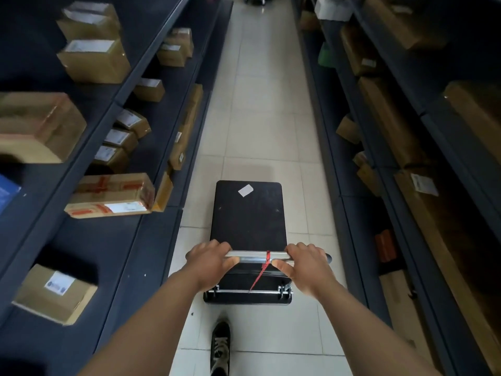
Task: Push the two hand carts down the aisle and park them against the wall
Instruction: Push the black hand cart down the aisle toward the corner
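A hand cart with a flat black deck [248,215] stands in front of me on the tiled aisle floor. A white label lies on the deck's far end. Its silver handle bar [252,256] crosses at waist height, with a red tie wrapped around its middle. My left hand [210,260] grips the bar's left end. My right hand [306,263] grips the right end, thumb under the bar. At the far end of the aisle a dark wheeled object [254,0] shows at the top edge; it may be the second cart.
Dark shelving lines both sides of the narrow aisle. The left shelves [151,77] hold several taped cardboard boxes; the right shelves [379,118] hold long cartons. Light floor tiles [268,104] run ahead of the cart. My shoe [220,346] is behind the cart.
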The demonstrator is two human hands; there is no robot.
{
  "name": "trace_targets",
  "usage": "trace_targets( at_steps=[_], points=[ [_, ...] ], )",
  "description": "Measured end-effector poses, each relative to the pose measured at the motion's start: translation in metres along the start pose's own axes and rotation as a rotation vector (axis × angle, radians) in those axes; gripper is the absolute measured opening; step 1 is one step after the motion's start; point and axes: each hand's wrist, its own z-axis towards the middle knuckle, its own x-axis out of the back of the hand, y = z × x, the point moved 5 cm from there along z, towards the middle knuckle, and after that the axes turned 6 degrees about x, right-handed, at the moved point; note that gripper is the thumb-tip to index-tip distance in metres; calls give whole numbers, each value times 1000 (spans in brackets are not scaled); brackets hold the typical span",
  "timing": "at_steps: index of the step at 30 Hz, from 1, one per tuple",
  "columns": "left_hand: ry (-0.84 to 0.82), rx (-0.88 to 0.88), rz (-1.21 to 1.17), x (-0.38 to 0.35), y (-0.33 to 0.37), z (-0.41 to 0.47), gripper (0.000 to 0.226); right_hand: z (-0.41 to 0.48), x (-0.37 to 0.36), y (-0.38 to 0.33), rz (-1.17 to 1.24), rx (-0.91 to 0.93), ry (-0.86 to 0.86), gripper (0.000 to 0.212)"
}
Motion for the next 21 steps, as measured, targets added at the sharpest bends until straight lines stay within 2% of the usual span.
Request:
trace_targets(
  at_steps=[6, 12, 16, 21],
  points=[
    [-16, -27, -5, 51, 8, 90, 35, 82, 40, 19, 54, -51, 20, 46],
    [48, -74, -57, 98, 23, 181, 31, 173, 85, 53, 65, -50, 11, 49],
    [132, -85, -74, 130, 39, 244, 31, 235, 116, 76, 63, -41, 67, 65],
    [212, -76, -94, 176, 54, 326, 30, 316, 156, 99, 99, -7, 226, 90]
  ],
)
